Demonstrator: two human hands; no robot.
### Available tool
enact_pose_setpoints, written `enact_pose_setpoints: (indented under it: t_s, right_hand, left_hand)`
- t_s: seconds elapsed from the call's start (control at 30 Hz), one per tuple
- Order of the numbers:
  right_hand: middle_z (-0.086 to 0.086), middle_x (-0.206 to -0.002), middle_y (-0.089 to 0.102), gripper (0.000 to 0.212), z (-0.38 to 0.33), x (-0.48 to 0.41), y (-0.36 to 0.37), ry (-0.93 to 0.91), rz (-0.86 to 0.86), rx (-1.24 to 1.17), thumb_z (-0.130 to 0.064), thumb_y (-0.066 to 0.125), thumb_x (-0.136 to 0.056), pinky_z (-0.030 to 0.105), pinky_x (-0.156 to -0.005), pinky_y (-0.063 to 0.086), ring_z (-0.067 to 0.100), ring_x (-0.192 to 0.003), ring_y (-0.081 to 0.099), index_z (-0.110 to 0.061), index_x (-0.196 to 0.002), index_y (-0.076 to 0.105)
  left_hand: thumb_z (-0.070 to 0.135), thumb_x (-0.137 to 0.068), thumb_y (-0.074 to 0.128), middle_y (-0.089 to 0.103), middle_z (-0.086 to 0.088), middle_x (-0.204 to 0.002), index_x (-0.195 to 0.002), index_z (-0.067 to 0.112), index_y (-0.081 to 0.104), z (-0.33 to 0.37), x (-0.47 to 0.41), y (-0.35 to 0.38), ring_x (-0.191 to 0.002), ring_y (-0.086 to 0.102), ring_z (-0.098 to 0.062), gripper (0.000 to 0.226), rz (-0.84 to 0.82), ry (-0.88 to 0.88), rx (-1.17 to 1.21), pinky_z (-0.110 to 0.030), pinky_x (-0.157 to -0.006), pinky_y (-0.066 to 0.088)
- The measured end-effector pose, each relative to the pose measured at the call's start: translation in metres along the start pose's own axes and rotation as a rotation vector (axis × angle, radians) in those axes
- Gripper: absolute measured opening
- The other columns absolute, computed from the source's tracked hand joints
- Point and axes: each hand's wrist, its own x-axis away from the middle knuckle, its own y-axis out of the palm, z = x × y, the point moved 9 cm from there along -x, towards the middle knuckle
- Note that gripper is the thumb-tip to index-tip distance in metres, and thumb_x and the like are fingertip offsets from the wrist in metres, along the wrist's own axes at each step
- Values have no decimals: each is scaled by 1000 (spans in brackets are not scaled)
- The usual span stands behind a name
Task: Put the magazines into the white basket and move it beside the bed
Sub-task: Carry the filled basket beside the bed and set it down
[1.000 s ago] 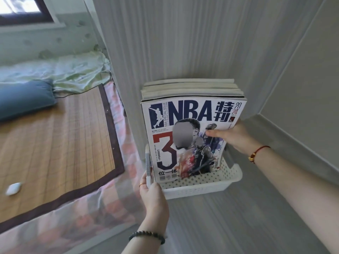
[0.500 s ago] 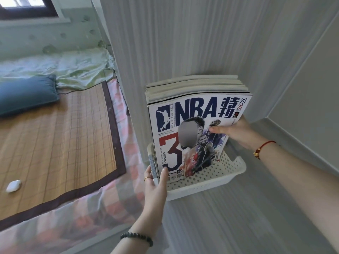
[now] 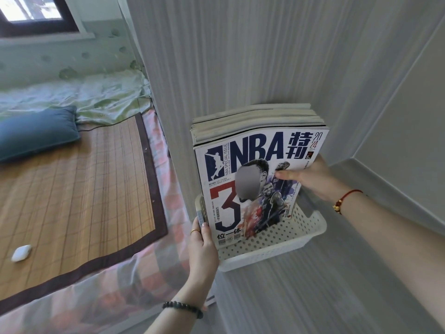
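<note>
The magazines (image 3: pixel 255 150) stand upright in the white basket (image 3: pixel 277 244) on the floor, with the bed (image 3: pixel 72 189) just beyond the left fingers. The left hand (image 3: pixel 202 247) grips the basket's end and the right hand (image 3: pixel 310 179) pinches the front cover's edge. The placing looks nearly done, and letting go calls for steadying the stack first.

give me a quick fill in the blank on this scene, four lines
1. The magazines stand upright in a ____ basket.
2. The big blue letters on the front cover read ____.
3. The pillow on the bed is ____.
4. The red string bracelet is on the ____ wrist.
Missing words: white; NBA; blue; right.
</note>
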Motion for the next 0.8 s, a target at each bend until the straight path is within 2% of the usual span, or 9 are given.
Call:
enact_pose_setpoints:
  t_s: [0.13,0.2,0.27,0.37,0.43,0.6,0.67,0.73,0.8]
  right_hand:
    - [-12,-89,64,47,2,-2,0,4,-19,-2,-3,80,-58,21,-70,49,4,-85,60,-29,-90,56]
    - [-12,-89,63,48,0,-1,1,10,-46,-4,-3,80,-58,13,-62,50,1,-84,59,-28,-93,57]
    - [-12,-92,64,52,-2,-1,1,9,-68,-4,-3,80,-58,10,-58,49,-1,-85,58,-24,-99,57]
    - [-9,-95,64,61,-3,-3,0,9,-69,2,-3,81,-56,17,-67,49,2,-89,59,-17,-109,56]
    - [-8,-95,65,61,-2,-3,-1,5,-55,0,-3,81,-55,20,-70,50,3,-89,60,-15,-109,56]
    - [-6,-94,66,60,-4,-1,-3,-25,1,10,-3,82,-53,30,-81,50,12,-92,62,-13,-106,57]
    - [-8,-94,65,61,-7,-3,-3,-43,11,38,-4,83,-53,31,-82,50,12,-92,61,-14,-106,56]
    - [-8,-97,64,65,-15,-7,2,-73,-14,89,-7,84,-52,30,-84,49,11,-93,60,-14,-110,56]
    - [-8,-99,64,67,-20,-13,8,-73,-58,128,-9,84,-52,26,-83,47,8,-94,59,-14,-112,55]
  left_hand:
    - [26,-98,27,58,7,-119,-129,21,41,0,1,-1,-106,53,-2,34,-23,34,-64,-13,-89,43]
    - [45,-94,27,39,2,-144,-140,20,26,17,1,-3,-131,37,-9,53,-55,129,-135,-29,-111,31]
    - [55,-86,34,22,4,-154,-144,28,12,46,-4,-3,-141,21,-8,68,-97,233,-147,-38,-117,21]
    - [66,-68,57,37,3,-146,-137,42,19,89,-19,1,-134,37,-13,83,-176,312,-128,-44,-111,33]
    - [69,-53,69,49,-1,-135,-130,44,30,101,-30,0,-123,51,-18,90,-155,298,-126,-46,-103,43]
    - [58,-40,80,60,-1,-118,-123,27,42,109,-39,-4,-105,62,-16,97,-134,264,-108,-43,-88,54]
    - [42,-46,79,63,-2,-113,-121,22,44,110,-37,-6,-101,63,-14,84,-136,274,-65,-39,-85,56]
    - [26,-55,77,65,2,-105,-109,29,48,111,-33,-11,-95,64,-9,62,-109,290,-9,-28,-75,58]
    - [20,-58,77,65,6,-99,-99,38,47,110,-29,-18,-87,65,0,54,-66,304,20,-19,-66,57]
